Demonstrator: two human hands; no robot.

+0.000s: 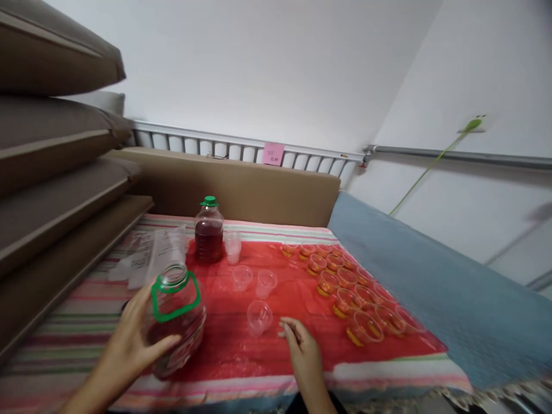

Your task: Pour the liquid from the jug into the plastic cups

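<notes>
My left hand is wrapped round the side of a clear plastic jug with a green carrying handle, its thumb across the front. The jug leans slightly to the right and its mouth is uncovered; dark liquid seems to show low inside. My right hand hovers over the red sheet with loosely bent fingers and nothing visible in them. Just left of its fingertips stands a clear plastic cup. Two more clear cups, one on the left and one on the right, stand behind that one.
Rows of cups with amber contents fill the right of the red sheet. At the back stand a green-capped jug of dark red liquid and stacked cups. Plastic bags lie at left, beside piled cushions.
</notes>
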